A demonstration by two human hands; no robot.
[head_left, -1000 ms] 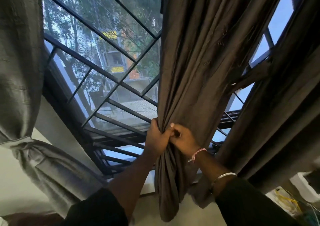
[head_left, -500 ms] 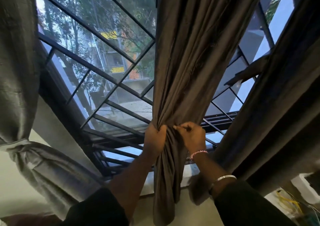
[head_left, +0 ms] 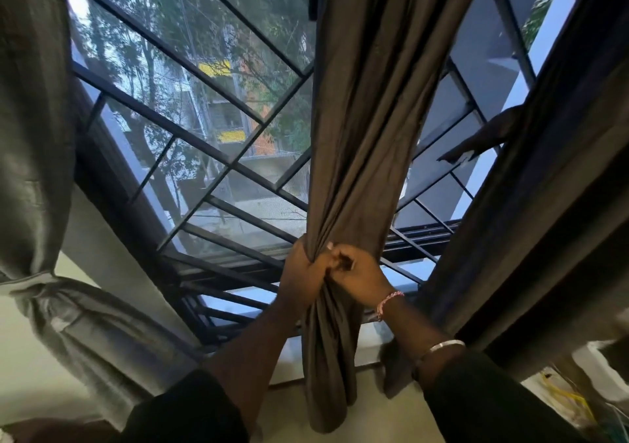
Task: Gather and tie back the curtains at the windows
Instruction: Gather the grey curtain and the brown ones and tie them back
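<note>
A dark brown middle curtain [head_left: 367, 109] hangs in front of the barred window [head_left: 211, 109], bunched into a narrow column at sill height. My left hand [head_left: 301, 272] is wrapped around the bunch from the left. My right hand [head_left: 360, 274] presses against it from the right, fingers curled into the cloth beside my left thumb. The curtain's tail [head_left: 328, 374] hangs loose below my hands. At the left, a grey curtain [head_left: 34, 129] is cinched with a tie-back [head_left: 30, 282]. A dark curtain [head_left: 551, 225] hangs loose at the right.
The white window sill [head_left: 296, 354] runs below my hands. Black diagonal grille bars cover the glass. A flap of cloth [head_left: 483, 136] sticks out from the right curtain. Yellow cables [head_left: 571, 398] lie at the lower right corner.
The middle curtain has been drawn into a tighter, narrower bunch, uncovering more window on its right. My right hand has closed in against my left hand on the cloth.
</note>
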